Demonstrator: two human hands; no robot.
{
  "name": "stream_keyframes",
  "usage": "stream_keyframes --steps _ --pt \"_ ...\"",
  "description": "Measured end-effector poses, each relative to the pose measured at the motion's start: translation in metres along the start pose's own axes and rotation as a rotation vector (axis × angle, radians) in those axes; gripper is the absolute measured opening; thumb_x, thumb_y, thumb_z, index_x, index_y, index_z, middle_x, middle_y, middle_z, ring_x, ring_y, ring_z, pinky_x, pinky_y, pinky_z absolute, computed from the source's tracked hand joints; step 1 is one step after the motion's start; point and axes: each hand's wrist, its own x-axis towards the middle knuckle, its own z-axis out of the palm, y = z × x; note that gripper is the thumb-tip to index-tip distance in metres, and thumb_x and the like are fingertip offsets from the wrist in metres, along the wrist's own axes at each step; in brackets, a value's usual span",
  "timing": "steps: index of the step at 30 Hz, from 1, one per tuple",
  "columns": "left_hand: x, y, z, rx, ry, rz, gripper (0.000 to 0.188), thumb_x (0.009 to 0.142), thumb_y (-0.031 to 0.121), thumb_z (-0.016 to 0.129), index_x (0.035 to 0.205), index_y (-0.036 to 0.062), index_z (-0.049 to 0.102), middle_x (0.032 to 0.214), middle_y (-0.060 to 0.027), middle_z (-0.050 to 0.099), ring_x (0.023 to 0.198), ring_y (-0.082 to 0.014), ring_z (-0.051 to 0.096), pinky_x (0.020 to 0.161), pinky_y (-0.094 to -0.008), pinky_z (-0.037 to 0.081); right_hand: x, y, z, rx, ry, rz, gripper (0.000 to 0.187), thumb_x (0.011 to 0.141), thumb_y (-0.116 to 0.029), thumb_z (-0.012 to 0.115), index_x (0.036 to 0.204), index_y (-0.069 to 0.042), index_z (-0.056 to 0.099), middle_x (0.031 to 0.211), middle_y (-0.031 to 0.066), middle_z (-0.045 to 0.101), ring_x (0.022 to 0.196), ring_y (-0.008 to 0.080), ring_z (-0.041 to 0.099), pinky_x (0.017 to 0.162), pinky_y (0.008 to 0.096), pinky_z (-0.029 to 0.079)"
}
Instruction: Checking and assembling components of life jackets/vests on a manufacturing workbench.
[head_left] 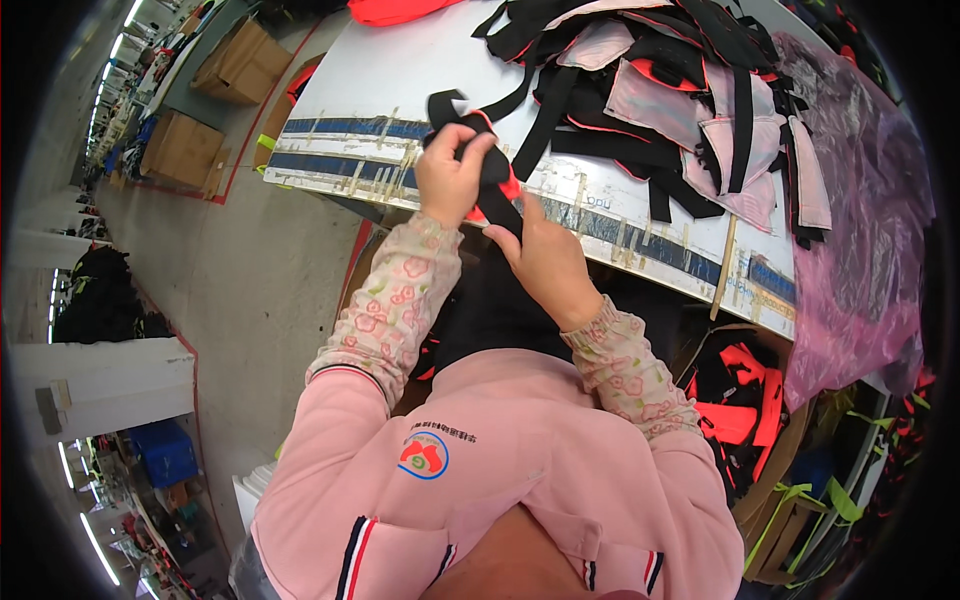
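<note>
Pinching a black strap (494, 168), left hand (449, 180) and right hand (553, 262) partly hide it.

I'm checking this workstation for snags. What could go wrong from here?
1. The black and red-orange strap piece, held by the left hand and right hand, is close to loose straps of the pile, so it might tangle.
2. It is held near the table's front edge; if the grip slipped, it could drop.
3. The pinkish plastic sheet beside the pile hangs down and might slide.
</note>
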Motion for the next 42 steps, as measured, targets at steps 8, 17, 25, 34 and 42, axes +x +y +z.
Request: stream_keyframes --steps 8,17,25,34,42 --pt "0.061 -0.064 -0.042 0.084 0.171 -0.044 0.02 0.075 0.018 0.072 0.072 0.0016 0.062 0.059 -0.0074 0.058 0.054 -0.0134 0.052 0.055 -0.0297 0.043 -0.013 -0.015 0.007 0.256 -0.057 -0.193 0.035 0.088 -0.029 0.058 0.071 0.0 0.049 0.054 0.0184 0.052 0.054 0.0403 0.053 0.049 0.0451 0.041" --pt "0.102 -0.159 -0.213 0.574 0.228 -0.094 0.024 0.075 0.022 0.073 0.073 0.0008 0.061 0.065 -0.0091 0.062 0.061 -0.0175 0.056 0.06 -0.034 0.045 -0.062 -0.031 0.0 0.41 -0.353 -0.202 0.032 0.088 -0.028 0.058 0.072 -0.002 0.049 0.06 0.0188 0.054 0.057 0.0387 0.055 0.052 0.0448 0.043" --pt "-0.049 -0.286 -0.414 1.16 -0.254 -0.414 0.039 0.084 0.038 0.064 0.074 0.0007 0.059 0.078 -0.0191 0.062 0.077 -0.0348 0.059 0.072 -0.0452 0.045 -0.028 -0.013 0.012 0.559 -0.205 -0.354 0.022 0.081 -0.016 0.066 0.094 -0.002 0.055 0.089 0.0142 0.055 0.081 0.0343 0.055 0.068 0.0379 0.047" --pt "-0.283 -0.304 -0.382 0.657 -0.404 -1.605 0.022 0.088 0.027 0.06 0.099 0.0082 0.063 0.083 -0.0112 0.063 0.058 -0.0242 0.06 0.051 -0.0377 0.049 0.011 0.253 -0.125 -0.114 0.705 0.255 0.033 0.078 -0.016 0.065 0.106 -0.001 0.056 0.103 0.0185 0.058 0.095 0.0329 0.056 0.084 0.0394 0.044" --pt "-0.189 -0.263 -0.298 0.127 -0.373 -1.099 0.019 0.087 0.024 0.063 0.09 0.0053 0.057 0.071 -0.0019 0.056 0.056 -0.0126 0.054 0.049 -0.0282 0.047 0.02 0.347 -0.184 -0.241 0.529 0.814 0.065 0.074 -0.034 0.069 0.125 -0.003 0.046 0.119 0.0251 0.055 0.112 0.0386 0.052 0.093 0.0428 0.042"
